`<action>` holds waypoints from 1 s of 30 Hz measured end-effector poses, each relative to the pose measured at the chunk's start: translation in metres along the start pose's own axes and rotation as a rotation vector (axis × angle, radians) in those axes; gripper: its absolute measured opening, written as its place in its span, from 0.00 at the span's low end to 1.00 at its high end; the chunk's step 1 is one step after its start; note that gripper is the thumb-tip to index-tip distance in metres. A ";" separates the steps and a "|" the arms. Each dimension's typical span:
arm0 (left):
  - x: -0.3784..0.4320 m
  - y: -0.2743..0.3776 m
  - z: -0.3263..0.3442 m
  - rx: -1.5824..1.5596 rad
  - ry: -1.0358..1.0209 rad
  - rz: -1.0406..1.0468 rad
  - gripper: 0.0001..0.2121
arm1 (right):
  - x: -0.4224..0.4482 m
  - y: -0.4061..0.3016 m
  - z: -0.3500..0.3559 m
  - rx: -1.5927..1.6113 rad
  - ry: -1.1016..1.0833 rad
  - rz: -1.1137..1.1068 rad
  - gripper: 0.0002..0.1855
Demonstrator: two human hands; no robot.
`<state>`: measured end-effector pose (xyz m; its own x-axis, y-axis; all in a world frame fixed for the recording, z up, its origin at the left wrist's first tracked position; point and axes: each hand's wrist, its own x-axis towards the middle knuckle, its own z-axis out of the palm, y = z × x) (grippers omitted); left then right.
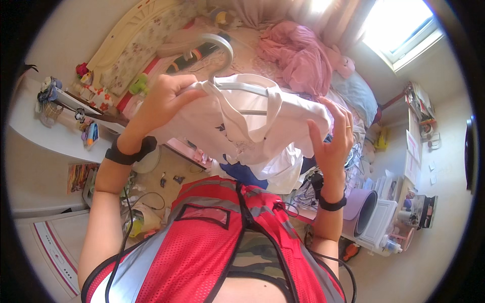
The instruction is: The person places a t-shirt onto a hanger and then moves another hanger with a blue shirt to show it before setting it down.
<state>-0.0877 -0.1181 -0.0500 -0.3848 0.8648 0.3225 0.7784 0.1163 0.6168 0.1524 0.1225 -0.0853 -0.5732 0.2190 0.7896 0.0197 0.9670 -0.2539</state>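
Observation:
A white collared shirt (242, 125) hangs on a light grey clothes hanger (222, 53) in front of me, its hook pointing up and to the left. My left hand (168, 100) pinches the shirt and the hanger's shoulder beside the neck of the garment. At the other shoulder, my right hand (333, 132) is spread, thumb in front and fingers behind the fabric; whether it grips the shirt cannot be made out. Below the shirt lie dark blue cloth (242, 174) and more white cloth (284, 170).
Beyond the shirt is a bed with a crumpled pink cover (295, 57), a light blue pillow (354, 94) and a cream headboard (132, 49). A rolled purple mat (360, 212) and a white storage box (379, 223) stand at right. A wastebasket and cables are at lower left.

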 end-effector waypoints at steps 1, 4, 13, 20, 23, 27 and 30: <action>0.000 0.001 -0.001 -0.040 0.015 -0.022 0.14 | -0.002 0.004 -0.003 -0.001 -0.038 0.010 0.23; -0.001 0.007 -0.006 -0.055 0.015 -0.015 0.14 | 0.002 0.001 -0.007 -0.008 -0.065 -0.037 0.21; 0.007 0.020 0.016 0.054 -0.058 0.167 0.13 | 0.021 -0.062 0.022 0.234 -0.345 -0.179 0.30; -0.009 0.016 -0.003 0.029 -0.014 0.078 0.12 | 0.012 -0.015 -0.015 0.298 -0.253 0.083 0.29; -0.010 0.014 -0.003 0.028 0.008 0.090 0.12 | -0.001 -0.011 -0.020 0.163 -0.328 0.106 0.20; -0.013 0.002 -0.011 0.215 -0.031 0.192 0.13 | -0.013 -0.011 -0.028 0.084 -0.295 0.020 0.19; -0.009 -0.017 -0.011 0.375 0.214 0.391 0.12 | -0.020 -0.005 -0.042 -0.010 -0.165 0.032 0.20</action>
<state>-0.1032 -0.1338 -0.0558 -0.0951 0.7648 0.6372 0.9902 0.0071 0.1392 0.1984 0.1186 -0.0758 -0.6991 0.2263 0.6783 0.0481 0.9613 -0.2712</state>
